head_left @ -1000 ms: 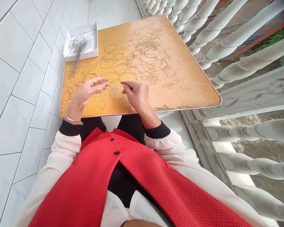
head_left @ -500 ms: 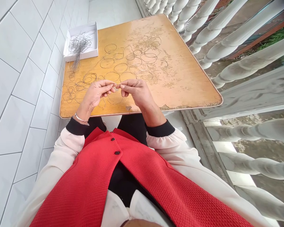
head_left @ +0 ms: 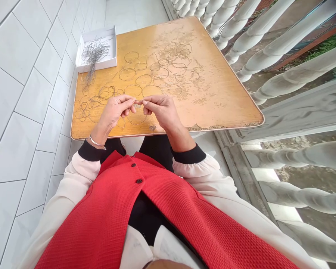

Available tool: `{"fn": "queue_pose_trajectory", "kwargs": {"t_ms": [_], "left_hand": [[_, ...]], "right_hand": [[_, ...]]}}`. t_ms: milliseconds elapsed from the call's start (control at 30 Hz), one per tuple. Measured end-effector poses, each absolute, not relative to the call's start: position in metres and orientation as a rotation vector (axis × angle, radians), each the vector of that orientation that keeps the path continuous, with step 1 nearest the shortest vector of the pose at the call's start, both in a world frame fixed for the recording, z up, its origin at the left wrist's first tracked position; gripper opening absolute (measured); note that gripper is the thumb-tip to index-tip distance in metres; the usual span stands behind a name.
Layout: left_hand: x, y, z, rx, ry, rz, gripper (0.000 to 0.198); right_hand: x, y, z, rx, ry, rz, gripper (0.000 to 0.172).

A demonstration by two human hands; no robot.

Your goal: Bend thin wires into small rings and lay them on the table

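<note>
Fine grey wire (head_left: pixel 137 105) pinched between the fingertips of my left hand (head_left: pixel 114 112) and right hand (head_left: pixel 159 110), raised at centre frame above the worn orange wooden tabletop (head_left: pixel 218 104), apparently to keep it clear of the loose wire loops (head_left: pixel 143 86). Spare wire strands (head_left: pixel 93 56) are kept together in a white cardboard box (head_left: pixel 112 48) at upper left.

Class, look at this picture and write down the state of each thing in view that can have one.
Left hand: raised above the table, fingers curled.
Right hand: raised, fingertips close to the left's.
Wire piece: small, between the fingertips.
Wire loops: lying flat on the table.
Box: open, loose wire inside.
Table: top worn and peeling.
Vest: buttoned.
</note>
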State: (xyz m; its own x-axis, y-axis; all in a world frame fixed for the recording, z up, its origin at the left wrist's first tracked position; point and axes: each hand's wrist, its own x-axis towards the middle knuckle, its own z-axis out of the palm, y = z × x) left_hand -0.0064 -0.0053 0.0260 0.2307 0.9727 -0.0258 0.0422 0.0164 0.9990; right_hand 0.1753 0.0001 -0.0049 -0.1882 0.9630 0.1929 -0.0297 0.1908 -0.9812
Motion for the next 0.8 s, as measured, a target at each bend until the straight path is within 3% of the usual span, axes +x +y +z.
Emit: {"fn": "queue_pose_trajectory", "kwargs": {"t_ms": [300,433,633,800], "left_hand": [[0.000,-0.002,0.013,1.358,1.187,1.154,0.018],[-0.005,-0.003,0.010,1.314,1.237,1.217,0.019],[-0.016,-0.013,0.020,1.386,1.233,0.900,0.008],[-0.011,-0.013,0.031,1.505,1.267,0.895,0.006]], "right_hand": [[0.175,0.001,-0.005,-1.017,-1.475,1.168,0.010],[0.173,-0.001,-0.017,-0.975,-1.403,1.213,0.023],[0.172,-0.002,-0.030,-1.053,-1.436,1.036,0.020],[0.168,-0.002,-0.032,-1.086,-1.646,0.821,0.020]]}}
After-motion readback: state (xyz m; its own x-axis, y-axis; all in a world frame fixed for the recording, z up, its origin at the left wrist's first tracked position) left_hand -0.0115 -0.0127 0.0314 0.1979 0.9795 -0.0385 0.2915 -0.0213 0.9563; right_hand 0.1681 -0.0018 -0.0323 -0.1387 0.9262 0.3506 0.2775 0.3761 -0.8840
